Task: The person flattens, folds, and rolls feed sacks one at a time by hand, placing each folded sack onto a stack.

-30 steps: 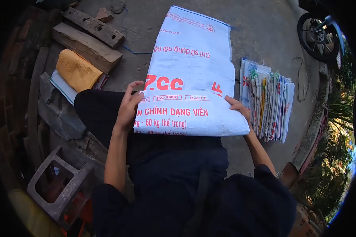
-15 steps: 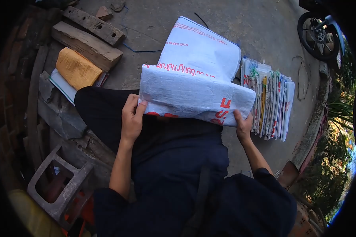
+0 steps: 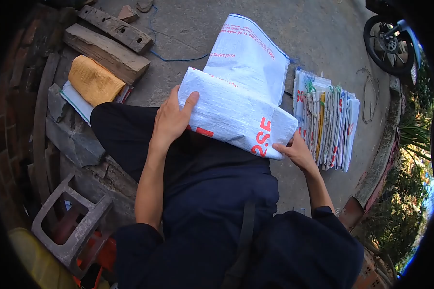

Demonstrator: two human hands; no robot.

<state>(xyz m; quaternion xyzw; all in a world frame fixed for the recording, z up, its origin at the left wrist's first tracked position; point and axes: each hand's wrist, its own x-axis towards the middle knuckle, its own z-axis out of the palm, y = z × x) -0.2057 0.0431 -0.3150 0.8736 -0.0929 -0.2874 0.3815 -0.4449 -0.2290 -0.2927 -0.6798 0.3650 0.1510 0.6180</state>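
Note:
A white woven plastic sack (image 3: pixel 236 108) with red lettering lies partly folded above my lap, its nearer part turned over and its far part stretching out ahead. My left hand (image 3: pixel 172 117) grips the folded part's left edge, thumb on top and fingers hidden underneath. At the lower right corner, my right hand (image 3: pixel 298 153) pinches the sack, with the thumb showing on the face. Just right of that hand stands a stack of folded sacks (image 3: pixel 325 125), mostly white, with one yellow layer among them.
At the left, a folded orange-yellow sack (image 3: pixel 94 79) lies on white ones beside two wooden beams (image 3: pixel 106 53). A grey plastic stool (image 3: pixel 72 226) is at the lower left. A motorbike wheel (image 3: pixel 388 44) stands at the upper right, on the concrete ground (image 3: pixel 318 36).
The sack has tilted, its left side rising and its right side dropping. My left hand has moved up and right; my right hand has shifted slightly, still holding the right corner.

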